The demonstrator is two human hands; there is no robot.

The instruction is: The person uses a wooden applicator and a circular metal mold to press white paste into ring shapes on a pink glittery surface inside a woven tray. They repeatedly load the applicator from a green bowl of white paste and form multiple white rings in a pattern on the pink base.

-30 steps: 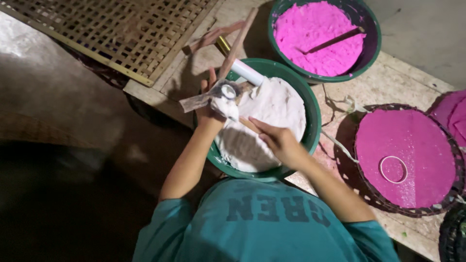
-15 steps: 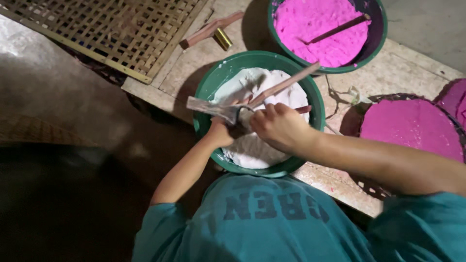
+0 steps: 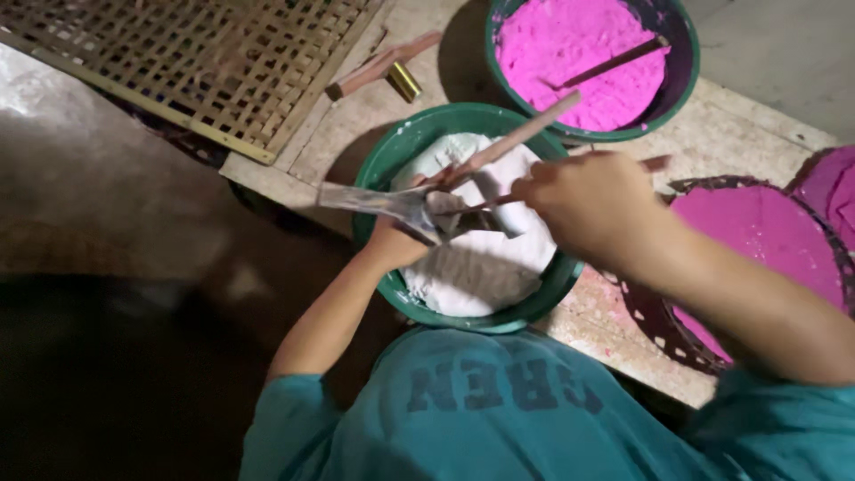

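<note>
Over the green basin (image 3: 383, 169) of white powder (image 3: 472, 267), the left hand (image 3: 401, 240) is closed around a powder-caked metal tool (image 3: 374, 200) whose flat blade juts out past the basin's left rim, while a pale wooden stick (image 3: 517, 138) slants up from the same grip toward the basin's upper right edge. The right hand (image 3: 592, 200) hovers above the basin's right side with its fingers curled tight on a thin dark stick (image 3: 485, 207) whose near end meets the tool over the powder; its far end pokes out beyond the knuckles. Just beyond the basin sits 1 green tub (image 3: 681, 85) full of bright pink powder (image 3: 570, 53) with a dark stick (image 3: 614, 62) lying across it. To the basin's right, a round woven tray (image 3: 650, 321) is packed level with pink powder. Up and left of the basin, a short wooden block (image 3: 378, 67) and a small brass cylinder (image 3: 403, 82) lie on the pale concrete slab (image 3: 748, 134), and farther left lies a bamboo lattice (image 3: 178, 62).
</note>
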